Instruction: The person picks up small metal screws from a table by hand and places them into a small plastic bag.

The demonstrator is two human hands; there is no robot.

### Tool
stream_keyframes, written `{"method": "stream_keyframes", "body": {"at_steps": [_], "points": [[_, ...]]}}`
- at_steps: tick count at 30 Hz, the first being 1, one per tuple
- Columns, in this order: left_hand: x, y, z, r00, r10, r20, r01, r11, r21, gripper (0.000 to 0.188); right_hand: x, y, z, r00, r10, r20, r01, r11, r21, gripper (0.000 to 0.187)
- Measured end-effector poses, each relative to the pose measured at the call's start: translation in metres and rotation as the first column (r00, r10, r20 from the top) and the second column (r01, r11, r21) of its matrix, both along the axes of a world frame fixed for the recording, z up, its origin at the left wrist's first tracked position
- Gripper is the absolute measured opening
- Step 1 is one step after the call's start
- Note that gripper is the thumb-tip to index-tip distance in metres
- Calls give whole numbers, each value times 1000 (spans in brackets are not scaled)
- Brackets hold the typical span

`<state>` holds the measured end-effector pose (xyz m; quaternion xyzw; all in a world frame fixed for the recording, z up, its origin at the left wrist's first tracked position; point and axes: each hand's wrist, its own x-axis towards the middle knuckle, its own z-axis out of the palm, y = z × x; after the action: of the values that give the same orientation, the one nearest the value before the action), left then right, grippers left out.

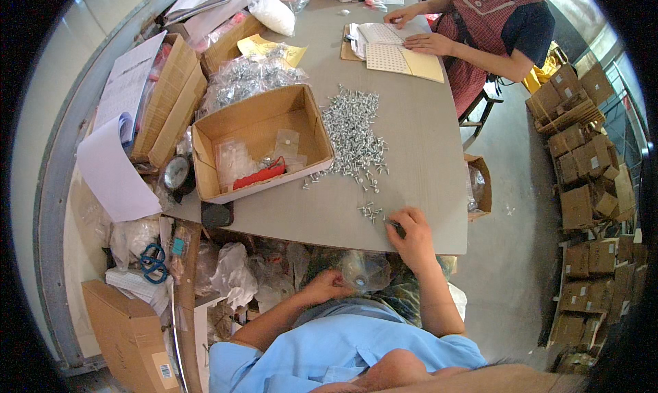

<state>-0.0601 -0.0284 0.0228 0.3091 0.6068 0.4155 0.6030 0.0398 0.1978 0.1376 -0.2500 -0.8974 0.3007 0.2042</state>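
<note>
My left hand (327, 285) is below the table's front edge, its fingers closed on a small clear plastic bag (370, 268). My right hand (411, 237) rests at the front edge of the grey table, fingers curled together; whatever may be between the fingertips is too small to make out. Just left of those fingertips lies a small group of silver screws (371, 212). Farther back spreads a large heap of the same screws (353, 129). Beside the heap stands an open cardboard box (319, 161) with clear bags and a red item (259, 174) inside.
Across the table, another person's hands (428, 44) rest on an open booklet (404, 58). Filled plastic bags (250, 78), cartons and papers (123, 84) crowd the left. Blue-handled scissors (153, 263) lie lower left. Stacked cartons (586, 180) line the right side.
</note>
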Motion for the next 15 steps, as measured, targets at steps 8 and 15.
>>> {"method": "stream_keyframes", "body": {"at_steps": [8, 15], "points": [[33, 31, -18, 986, -62, -157, 74, 995, 68, 40, 12, -22, 14, 982, 176, 62, -156, 956, -247, 16], [42, 31, -40, 998, 55, 0, -54, 978, 203, 28, -24, -10, 6, 998, 47, -36, -45, 996, 74, 27]]}}
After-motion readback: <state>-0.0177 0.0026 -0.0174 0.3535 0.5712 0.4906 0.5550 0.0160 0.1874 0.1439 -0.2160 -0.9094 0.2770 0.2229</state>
